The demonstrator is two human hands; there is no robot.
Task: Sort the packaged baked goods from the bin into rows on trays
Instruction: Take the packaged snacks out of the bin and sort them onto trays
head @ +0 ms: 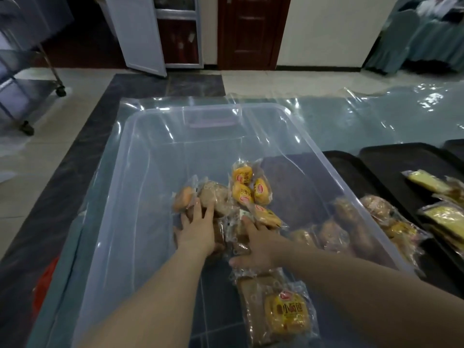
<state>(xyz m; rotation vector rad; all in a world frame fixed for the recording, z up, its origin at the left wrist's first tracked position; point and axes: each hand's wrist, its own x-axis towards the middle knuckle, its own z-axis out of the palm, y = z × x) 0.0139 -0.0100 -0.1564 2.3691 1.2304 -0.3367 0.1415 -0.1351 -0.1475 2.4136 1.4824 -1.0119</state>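
A large clear plastic bin sits in front of me. Inside it lies a heap of packaged baked goods: small yellow bread packs, brown cakes and a yellow pack on a brown loaf near me. My left hand rests flat with fingers spread on the brown packs. My right hand lies with fingers spread on clear wrappers beside a yellow pack. Neither hand visibly grips anything. Right of the bin, black trays carry rows of brown buns and yellow cakes.
Clear plastic sheeting covers the table beyond the bin. A wheeled metal cart stands on the floor at far left. A white door and a brown door are at the back. Something red lies at lower left.
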